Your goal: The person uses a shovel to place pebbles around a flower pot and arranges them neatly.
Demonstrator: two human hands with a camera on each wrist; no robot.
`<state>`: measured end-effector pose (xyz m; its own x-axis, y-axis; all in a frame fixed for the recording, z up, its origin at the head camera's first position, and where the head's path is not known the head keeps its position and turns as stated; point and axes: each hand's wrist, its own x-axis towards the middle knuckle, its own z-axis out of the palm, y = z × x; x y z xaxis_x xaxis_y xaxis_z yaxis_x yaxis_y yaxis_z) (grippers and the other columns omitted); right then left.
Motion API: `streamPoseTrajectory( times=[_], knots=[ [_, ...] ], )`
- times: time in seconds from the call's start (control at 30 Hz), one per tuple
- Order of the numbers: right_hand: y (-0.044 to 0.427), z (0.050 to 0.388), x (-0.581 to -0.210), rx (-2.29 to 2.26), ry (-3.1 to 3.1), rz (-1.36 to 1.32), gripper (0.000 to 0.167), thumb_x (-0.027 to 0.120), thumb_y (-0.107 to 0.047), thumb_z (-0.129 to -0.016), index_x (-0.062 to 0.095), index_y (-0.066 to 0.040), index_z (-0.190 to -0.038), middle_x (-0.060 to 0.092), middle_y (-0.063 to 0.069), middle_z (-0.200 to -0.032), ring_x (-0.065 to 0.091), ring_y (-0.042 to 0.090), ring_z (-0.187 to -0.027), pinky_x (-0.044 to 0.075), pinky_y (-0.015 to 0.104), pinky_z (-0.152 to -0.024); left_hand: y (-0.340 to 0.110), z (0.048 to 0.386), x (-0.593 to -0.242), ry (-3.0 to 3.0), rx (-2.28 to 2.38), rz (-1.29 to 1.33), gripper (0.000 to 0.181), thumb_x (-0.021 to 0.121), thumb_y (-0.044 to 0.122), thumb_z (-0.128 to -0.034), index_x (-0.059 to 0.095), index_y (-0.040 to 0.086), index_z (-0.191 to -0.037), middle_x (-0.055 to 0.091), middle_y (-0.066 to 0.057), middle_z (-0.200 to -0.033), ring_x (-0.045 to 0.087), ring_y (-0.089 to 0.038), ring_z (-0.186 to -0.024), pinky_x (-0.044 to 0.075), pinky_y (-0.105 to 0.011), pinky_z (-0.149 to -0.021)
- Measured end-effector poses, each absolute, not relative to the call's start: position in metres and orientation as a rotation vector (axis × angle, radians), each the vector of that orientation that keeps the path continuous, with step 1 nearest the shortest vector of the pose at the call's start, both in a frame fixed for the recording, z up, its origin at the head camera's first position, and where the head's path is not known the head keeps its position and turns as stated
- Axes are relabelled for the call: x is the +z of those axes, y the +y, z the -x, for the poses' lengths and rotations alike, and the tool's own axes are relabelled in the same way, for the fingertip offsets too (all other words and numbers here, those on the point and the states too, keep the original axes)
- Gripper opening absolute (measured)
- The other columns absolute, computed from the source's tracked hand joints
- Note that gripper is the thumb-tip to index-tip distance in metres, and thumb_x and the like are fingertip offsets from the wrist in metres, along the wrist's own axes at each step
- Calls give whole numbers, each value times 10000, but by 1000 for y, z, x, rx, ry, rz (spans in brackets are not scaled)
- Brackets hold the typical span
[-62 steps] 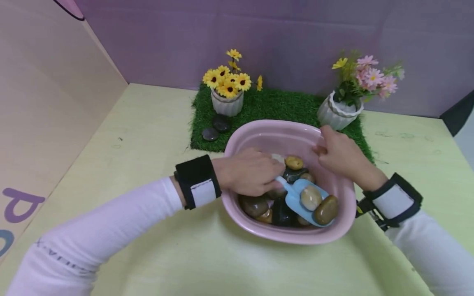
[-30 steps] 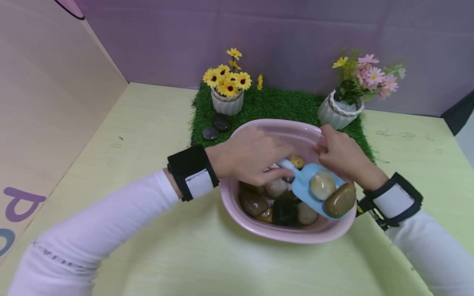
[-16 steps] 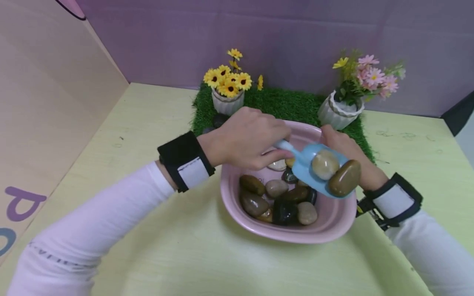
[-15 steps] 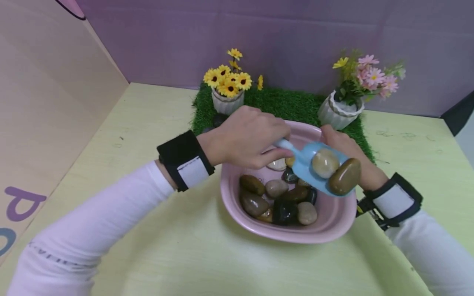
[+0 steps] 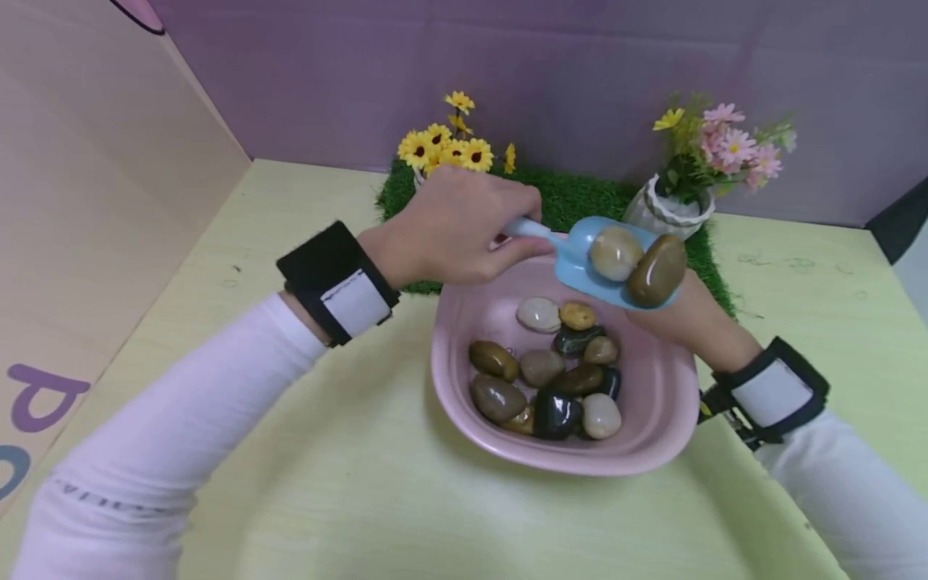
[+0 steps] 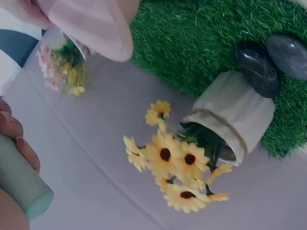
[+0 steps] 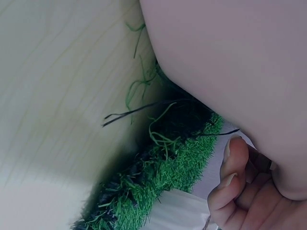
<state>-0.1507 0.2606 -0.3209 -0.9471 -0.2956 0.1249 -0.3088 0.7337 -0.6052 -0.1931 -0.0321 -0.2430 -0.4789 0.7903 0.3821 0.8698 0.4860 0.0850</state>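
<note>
Purple backdrop [image 5: 507, 80] behind a pale wooden table [image 5: 326, 499]: you wrap your left hand [image 5: 457, 229] round the handle of a blue scoop [image 5: 571, 258], which appears raised above the back right of a pink basin [image 5: 536, 461]. Your right hand [image 7: 249, 191] curls its fingers round the basin's rim, partly hidden by the scoop in the head view. Aboard lie a pale stone [image 5: 615, 253] and a brown stone [image 5: 656, 271], both glossy, so likely hard, slick and heavy for their size. Your scoop looks light and fairly stiff, but its load sits ahead of your grip; the brown one, at the open lip, could slide off. Best hold is close to the blade; steady the basin, probably rigid and weighted by its loose stones [image 5: 542, 368], by its rim.
</note>
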Motion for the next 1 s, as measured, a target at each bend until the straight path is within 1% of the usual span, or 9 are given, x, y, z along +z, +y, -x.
streamPoseTrajectory(
  times=[0.07,0.1,0.17,0.23,0.3,0.43,0.67,0.87,1.0],
  knots=[
    [258,152,-319,846,-2983,-452,358,616,-77,-891,544,48,-1218,618,266,-1089,626,280,-853,513,374,-724,-35,196,-241,-2463,-382,1372,357,561,493,-965,677,158,-921,641,34,-712,563,-124,-566,431,-304,-526],
    [258,153,-318,782,-3014,-427,303,600,-74,-887,562,51,-1161,623,271,-1034,623,311,-801,506,409,-671,-37,197,-241,-2481,-379,1356,351,562,487,-966,679,159,-924,645,35,-715,567,-123,-572,433,-304,-528],
    [256,155,-317,664,-3041,-441,240,590,-69,-890,580,44,-1101,633,262,-956,618,332,-758,500,464,-639,-41,200,-240,-2501,-371,1328,343,563,476,-969,683,157,-930,655,27,-721,575,-130,-577,441,-311,-532],
    [256,157,-316,582,-3079,-440,175,569,-90,-909,557,28,-1038,596,211,-787,577,296,-676,470,421,-571,-44,202,-241,-2521,-369,1298,338,567,472,-969,683,157,-931,660,27,-728,582,-131,-587,446,-316,-537],
    [255,158,-315,567,-3123,-421,145,551,-74,-900,498,6,-1009,516,147,-723,524,264,-647,429,373,-550,-48,205,-241,-2527,-369,1274,342,569,466,-971,678,146,-918,652,16,-715,580,-142,-582,440,-322,-532],
    [256,158,-314,549,-3164,-386,157,535,-78,-889,412,-22,-970,436,106,-707,481,250,-632,387,331,-539,-55,211,-242,-2522,-346,1232,364,567,471,-972,674,130,-905,627,-2,-680,571,-166,-562,411,-322,-515],
    [257,159,-315,522,-3160,-392,157,532,-124,-934,418,-27,-984,446,113,-715,496,261,-639,397,341,-540,-66,219,-246,-2595,-271,1138,400,523,477,-993,653,111,-902,584,-15,-675,527,-184,-559,338,-298,-489],
    [256,158,-314,530,-3163,-394,151,533,-121,-935,420,-29,-977,445,107,-707,508,256,-622,407,334,-522,-76,225,-253,-2645,-236,1075,397,512,472,-1001,648,108,-919,553,-8,-665,465,-172,-536,287,-285,-477],
    [255,157,-312,529,-3167,-387,163,539,-114,-926,426,-19,-994,452,111,-705,519,261,-616,417,338,-516,-82,229,-258,-2665,-220,1033,404,523,480,-994,607,109,-858,503,-7,-644,425,-172,-520,261,-288,-466]
  ],
)
